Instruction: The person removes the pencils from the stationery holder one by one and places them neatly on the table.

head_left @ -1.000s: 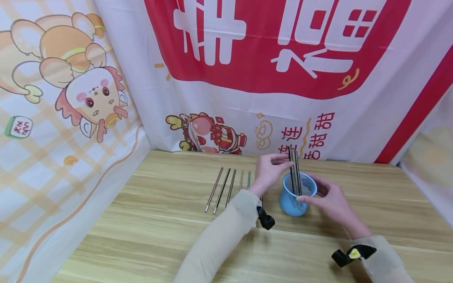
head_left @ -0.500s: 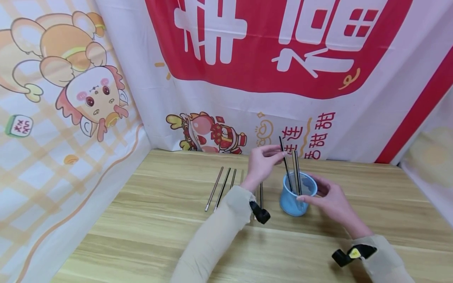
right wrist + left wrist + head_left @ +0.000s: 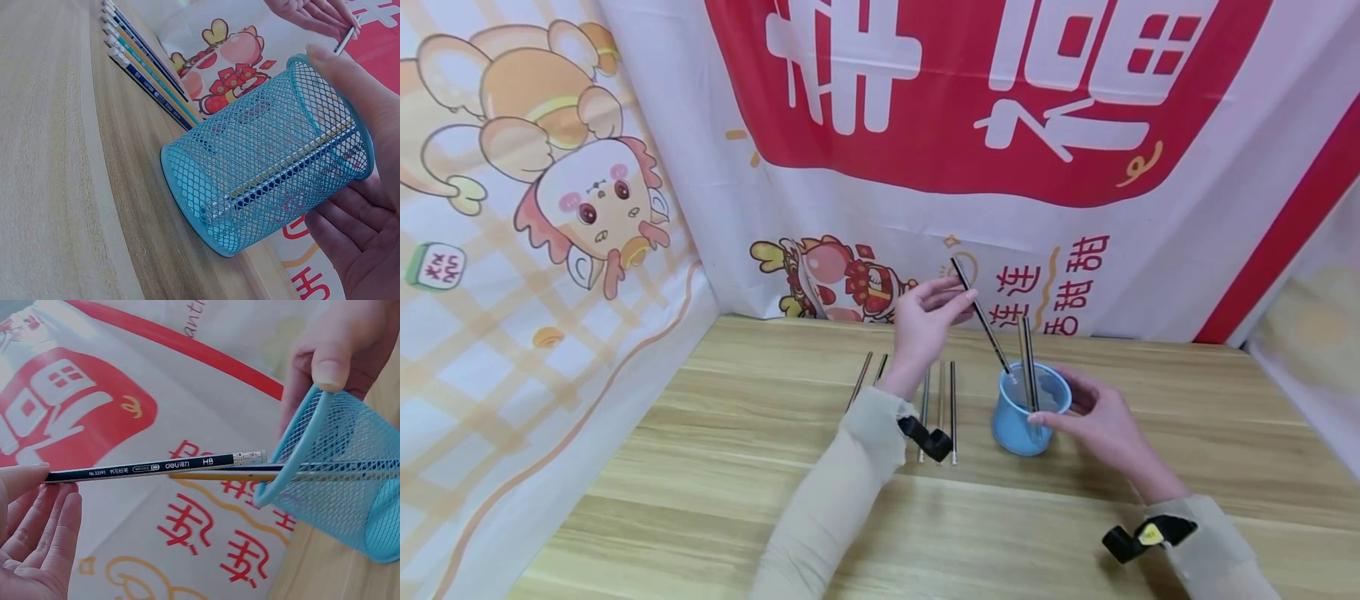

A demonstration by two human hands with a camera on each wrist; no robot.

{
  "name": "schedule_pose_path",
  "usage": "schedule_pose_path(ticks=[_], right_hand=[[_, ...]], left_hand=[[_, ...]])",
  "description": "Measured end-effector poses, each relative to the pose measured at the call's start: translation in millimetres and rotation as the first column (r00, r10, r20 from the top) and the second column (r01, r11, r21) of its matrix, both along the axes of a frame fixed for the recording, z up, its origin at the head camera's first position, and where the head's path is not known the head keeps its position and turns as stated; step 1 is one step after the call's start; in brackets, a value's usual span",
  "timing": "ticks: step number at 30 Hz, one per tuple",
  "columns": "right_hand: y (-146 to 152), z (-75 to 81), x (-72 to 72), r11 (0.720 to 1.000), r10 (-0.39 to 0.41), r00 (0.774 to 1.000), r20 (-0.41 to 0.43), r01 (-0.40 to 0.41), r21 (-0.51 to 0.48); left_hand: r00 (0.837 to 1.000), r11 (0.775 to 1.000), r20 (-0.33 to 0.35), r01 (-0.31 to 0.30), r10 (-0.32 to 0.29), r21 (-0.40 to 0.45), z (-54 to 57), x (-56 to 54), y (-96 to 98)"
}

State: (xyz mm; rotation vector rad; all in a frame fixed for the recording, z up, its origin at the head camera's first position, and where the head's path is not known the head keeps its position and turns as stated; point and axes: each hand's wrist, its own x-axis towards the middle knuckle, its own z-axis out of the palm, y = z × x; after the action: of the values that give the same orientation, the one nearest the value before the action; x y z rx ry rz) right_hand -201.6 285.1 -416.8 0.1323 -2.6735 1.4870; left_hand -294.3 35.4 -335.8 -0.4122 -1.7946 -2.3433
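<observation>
My left hand (image 3: 925,329) pinches a dark pencil (image 3: 137,470) near one end, between thumb and fingers. This pencil slants down toward a blue mesh pencil cup (image 3: 1018,435), its white eraser end close to the cup's rim. In the left wrist view its printed lettering shows. My right hand (image 3: 1101,421) grips the cup by the rim, thumb over the near side and fingers behind. Inside the cup lean a yellow pencil (image 3: 300,153) and a dark pencil (image 3: 306,161), eraser ends down. The cup stands on the table.
Left of the cup, a row of several pencils (image 3: 147,72) lies on the wooden table (image 3: 700,467), partly hidden by my left forearm in the head view. A printed cloth (image 3: 865,192) hangs behind the table, and another patterned cloth (image 3: 550,333) covers the left side.
My left hand has moved up and left, drawing the dark pencil from deep in the cup to its rim. The right hand stays on the cup.
</observation>
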Motion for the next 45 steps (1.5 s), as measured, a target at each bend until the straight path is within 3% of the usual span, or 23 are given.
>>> schedule_pose_path(ticks=[9,14,20,29,35,45], right_hand=[[0.0,-1.3,-1.1,1.000,-0.003,1.000,-0.002,0.003,-0.007],[0.1,-1.7,-0.9,1.000,0.002,1.000,-0.002,-0.002,-0.004],[0.1,-0.9,0.9,1.000,-0.004,1.000,-0.002,0.004,0.014],[0.6,-1.0,-0.7,1.000,-0.005,1.000,-0.008,0.005,0.017],[0.7,-0.6,-0.5,1.000,-0.002,1.000,0.000,0.002,0.007],[0.1,-1.1,-0.2,1.000,0.002,1.000,-0.009,-0.002,0.017]], left_hand=[[0.997,0.999,-0.075,-0.024,0.023,-0.022,0.1,3.6,-44.4],[0.996,0.997,-0.072,-0.058,0.054,-0.053,0.4,5.7,-71.6],[0.990,0.978,-0.096,-0.119,0.104,-0.170,-2.9,8.9,-103.2],[0.974,0.907,-0.139,-0.218,0.180,-0.360,-10.6,6.4,-143.9],[0.981,0.867,-0.110,-0.192,0.159,-0.460,-14.5,-0.6,-155.3],[0.991,0.760,-0.009,-0.108,0.133,-0.641,-27.8,-27.1,-165.9]])
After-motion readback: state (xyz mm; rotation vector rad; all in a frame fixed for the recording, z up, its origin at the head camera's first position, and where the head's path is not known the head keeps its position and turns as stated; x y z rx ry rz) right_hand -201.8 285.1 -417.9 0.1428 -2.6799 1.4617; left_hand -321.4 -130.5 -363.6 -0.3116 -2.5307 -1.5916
